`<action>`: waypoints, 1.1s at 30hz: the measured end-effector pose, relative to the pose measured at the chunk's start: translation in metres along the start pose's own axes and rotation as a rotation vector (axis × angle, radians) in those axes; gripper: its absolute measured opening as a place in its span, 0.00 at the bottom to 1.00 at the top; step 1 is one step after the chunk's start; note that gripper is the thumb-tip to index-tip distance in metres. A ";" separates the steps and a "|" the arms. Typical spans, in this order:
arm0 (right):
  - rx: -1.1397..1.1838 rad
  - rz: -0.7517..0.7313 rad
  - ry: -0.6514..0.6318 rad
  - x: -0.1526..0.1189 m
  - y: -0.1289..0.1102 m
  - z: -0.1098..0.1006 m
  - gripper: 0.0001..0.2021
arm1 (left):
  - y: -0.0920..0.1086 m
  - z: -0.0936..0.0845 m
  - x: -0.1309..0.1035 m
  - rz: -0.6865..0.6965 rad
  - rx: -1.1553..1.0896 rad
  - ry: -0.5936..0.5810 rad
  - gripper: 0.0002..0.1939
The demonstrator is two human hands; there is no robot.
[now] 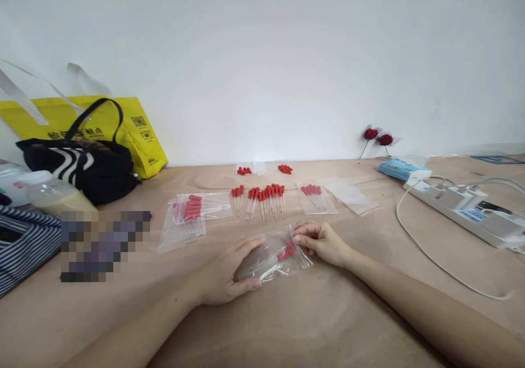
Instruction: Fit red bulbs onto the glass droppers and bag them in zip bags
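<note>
A clear zip-lock bag (pixel 268 258) with several red-bulbed droppers (pixel 286 251) inside lies in front of me, its zip edge to the right. My right hand (pixel 322 241) pinches the upper corner of that edge between thumb and fingers. Around the bag's left end curves my left hand (pixel 225 272), thumb at the lower side and fingers at the upper, gripping it. Just beyond, a row of loose droppers (pixel 264 196) lies with the red bulbs pointing away. Filled bags of droppers lie to the left (pixel 192 209) and to the right (pixel 315 198) of the row.
Flat clear bags (pixel 353 196) lie at the right, and red bulbs (pixel 285 169) on plastic near the wall. A power strip (pixel 467 206) with a white cable and a blue tissue pack (pixel 404 167) stand right. At left are a black bag (pixel 82 165), yellow bag (pixel 150 144) and bottle (pixel 55 193).
</note>
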State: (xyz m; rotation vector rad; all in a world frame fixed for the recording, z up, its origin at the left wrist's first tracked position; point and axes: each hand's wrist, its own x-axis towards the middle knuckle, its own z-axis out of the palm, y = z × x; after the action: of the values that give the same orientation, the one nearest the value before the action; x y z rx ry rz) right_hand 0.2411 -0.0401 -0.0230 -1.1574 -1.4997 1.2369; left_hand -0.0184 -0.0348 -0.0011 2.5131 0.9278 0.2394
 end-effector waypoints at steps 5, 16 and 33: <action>-0.144 0.030 -0.126 0.003 0.006 -0.010 0.14 | -0.008 0.004 -0.001 0.000 -0.011 0.001 0.34; -0.292 -0.145 -0.017 0.004 0.003 0.002 0.12 | -0.004 0.003 0.000 -0.048 -0.016 -0.035 0.34; -0.364 0.004 0.370 0.073 -0.002 -0.029 0.02 | -0.001 -0.001 0.001 -0.024 -0.003 -0.051 0.33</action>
State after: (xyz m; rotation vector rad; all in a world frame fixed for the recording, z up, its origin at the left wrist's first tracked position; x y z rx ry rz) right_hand 0.2532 0.0371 -0.0128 -1.5318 -1.4671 0.7125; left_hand -0.0183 -0.0333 -0.0008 2.4917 0.9355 0.1686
